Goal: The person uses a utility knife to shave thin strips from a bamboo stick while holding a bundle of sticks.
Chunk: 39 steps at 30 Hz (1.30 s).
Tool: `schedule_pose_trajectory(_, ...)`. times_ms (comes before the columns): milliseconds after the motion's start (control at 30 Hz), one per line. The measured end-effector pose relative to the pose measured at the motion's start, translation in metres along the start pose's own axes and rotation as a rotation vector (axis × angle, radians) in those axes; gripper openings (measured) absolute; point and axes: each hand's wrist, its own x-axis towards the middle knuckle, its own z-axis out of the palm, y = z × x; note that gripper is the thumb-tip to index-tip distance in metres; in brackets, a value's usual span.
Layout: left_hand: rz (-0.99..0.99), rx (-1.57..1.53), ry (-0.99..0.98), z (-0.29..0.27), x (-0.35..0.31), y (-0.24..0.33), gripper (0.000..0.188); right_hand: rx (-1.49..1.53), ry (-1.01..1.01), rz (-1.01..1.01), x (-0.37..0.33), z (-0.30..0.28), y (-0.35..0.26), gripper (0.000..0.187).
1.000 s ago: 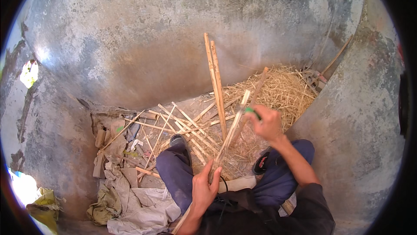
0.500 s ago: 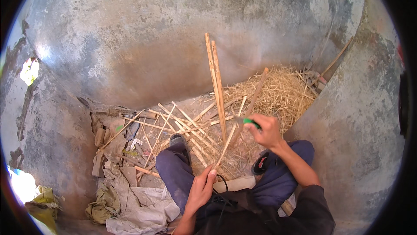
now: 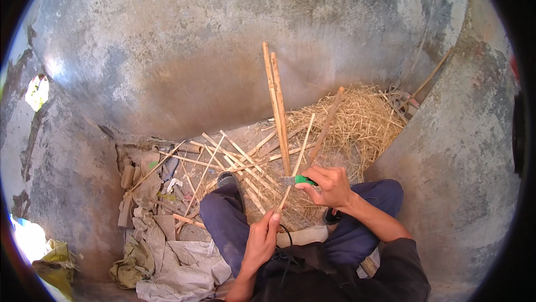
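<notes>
A thin pale strip of wood or bamboo (image 3: 304, 144) slants up and away from my lap. Its near end sits in my left hand (image 3: 262, 239), which is closed round it with the thumb along the top. My right hand (image 3: 329, 187) grips a knife with a green handle (image 3: 305, 180). The short metal blade (image 3: 287, 180) points left and lies across the strip, a little beyond my left hand. Whether the edge bites into the strip cannot be made out.
Two upright wooden sticks (image 3: 277, 101) lean against the grey wall (image 3: 223, 51). Several pale strips (image 3: 245, 162) lie crossed on the floor by my foot. A heap of straw-like shavings (image 3: 363, 123) rests at the back right. Crumpled sacks (image 3: 184, 263) lie left, beside rubble.
My right hand has brought the knife down the strip, nearer to my left hand. The left hand keeps its hold, nearly still.
</notes>
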Motion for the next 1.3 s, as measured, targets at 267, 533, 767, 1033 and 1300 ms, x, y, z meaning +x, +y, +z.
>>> schedule_pose_trajectory(267,-0.037,0.029,-0.133,-0.005,-0.027,-0.03,0.042,-0.164,0.149,0.328,0.024,-0.029,0.101,0.041)
schedule_pose_trajectory(533,-0.15,-0.183,-0.19,-0.015,-0.009,-0.06,0.047,0.06,0.019,0.558,0.023,-0.04,0.121,0.042)
schedule_pose_trajectory(767,-0.073,-0.084,-0.098,-0.007,0.011,-0.036,0.046,0.203,-0.06,0.24,-0.007,0.0,0.026,0.03)
schedule_pose_trajectory(1033,0.102,0.047,0.002,0.007,0.02,-0.014,0.033,0.108,-0.108,0.066,-0.026,0.013,-0.023,0.026)
schedule_pose_trajectory(1300,0.128,0.072,0.058,0.014,0.025,-0.015,0.031,0.069,-0.092,0.067,-0.025,0.014,-0.026,0.026)
